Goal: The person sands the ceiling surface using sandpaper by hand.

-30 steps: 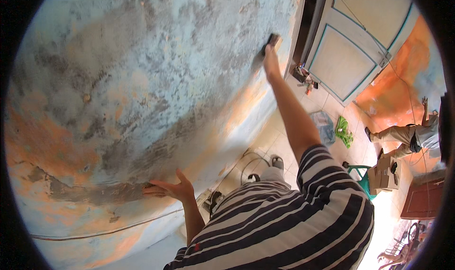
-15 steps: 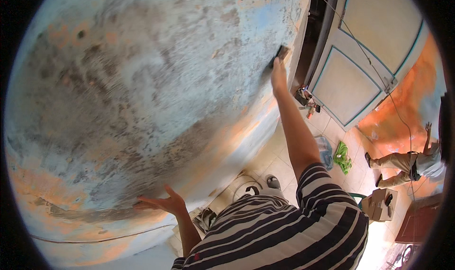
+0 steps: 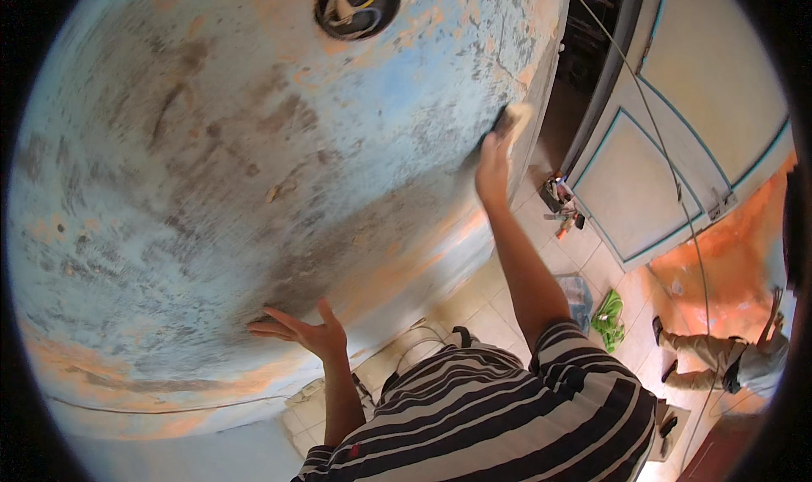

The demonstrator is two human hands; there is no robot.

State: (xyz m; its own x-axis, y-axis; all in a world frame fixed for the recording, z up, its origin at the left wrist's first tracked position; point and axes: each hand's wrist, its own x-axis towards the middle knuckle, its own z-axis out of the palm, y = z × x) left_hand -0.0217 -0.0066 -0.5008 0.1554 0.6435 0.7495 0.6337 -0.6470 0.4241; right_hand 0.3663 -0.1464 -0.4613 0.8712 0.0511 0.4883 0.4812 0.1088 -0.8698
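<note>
A wall (image 3: 279, 169) of worn blue, grey and orange paint fills the left and middle of the view. My right hand (image 3: 492, 173) grips a small hand block (image 3: 513, 120) with a pale, wood-like back and a dark underside. It is held at the wall's right edge, slightly blurred; whether the dark side is bristle or abrasive I cannot tell. Lower down, my left hand (image 3: 315, 333) has its fingers spread and holds nothing. Its fingertips are at the wall, though firm contact is not plain.
A round wall opening (image 3: 359, 4) with loose wires is at the top. To the right are a doorway, a grey panelled door (image 3: 647, 178), a hanging cable (image 3: 677, 178), tools (image 3: 562, 207) and a green cloth (image 3: 609, 320) on the tiles. Another person (image 3: 727, 359) stands far right.
The view has shifted, bringing the wired opening further into sight. My right hand has moved lower along the wall's right edge with the block; my left hand remains spread at the wall.
</note>
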